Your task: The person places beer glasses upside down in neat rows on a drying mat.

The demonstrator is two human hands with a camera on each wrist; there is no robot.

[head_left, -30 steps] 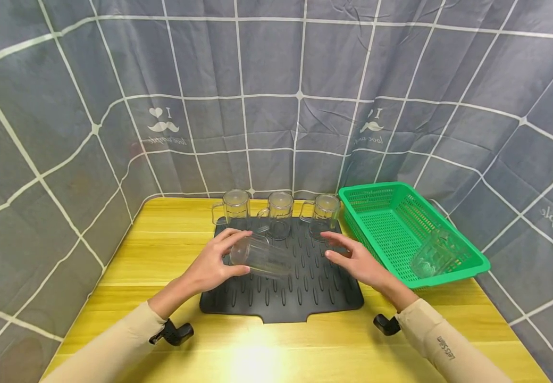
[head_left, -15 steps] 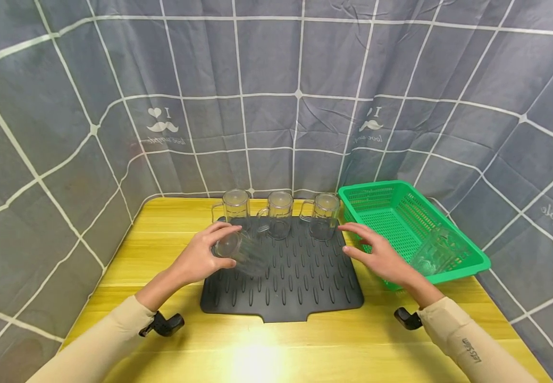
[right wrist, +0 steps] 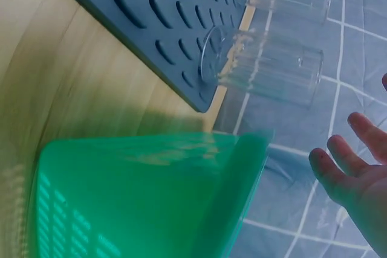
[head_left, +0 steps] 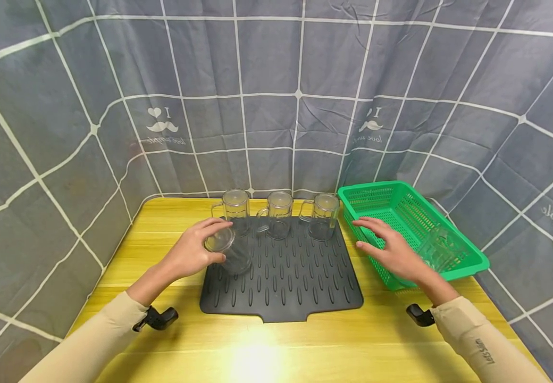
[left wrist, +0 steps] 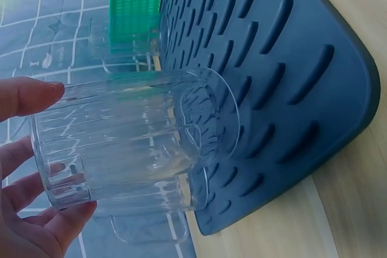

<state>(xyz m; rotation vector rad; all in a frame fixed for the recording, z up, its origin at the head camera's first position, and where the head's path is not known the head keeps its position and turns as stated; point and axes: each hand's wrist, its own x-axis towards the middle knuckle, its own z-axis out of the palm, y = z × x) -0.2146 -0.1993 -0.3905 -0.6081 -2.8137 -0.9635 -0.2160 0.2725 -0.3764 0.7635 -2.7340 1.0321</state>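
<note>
My left hand (head_left: 187,252) grips a clear glass mug (head_left: 236,259) round its base end. The mug is upside down and slightly tilted, mouth toward the left part of the black ridged mat (head_left: 295,290). In the left wrist view, the thumb and fingers pinch the mug (left wrist: 133,128) from both sides; its rim is at or just over the mat, I cannot tell which. My right hand (head_left: 393,255) holds nothing, fingers apart, above the near left side of the green basket (head_left: 369,187). A glass mug (head_left: 439,249) lies inside that basket.
Along the mat's back edge stand three upturned glass mugs: a left one (head_left: 236,210), a middle one (head_left: 279,215) and a right one (head_left: 324,217). A grey checked curtain (head_left: 267,122) surrounds the wooden table (head_left: 161,229).
My left hand has carried the mug leftward, turning it from lying sideways to nearly upright, mouth down. The right hand has moved away to the right, over the basket.
</note>
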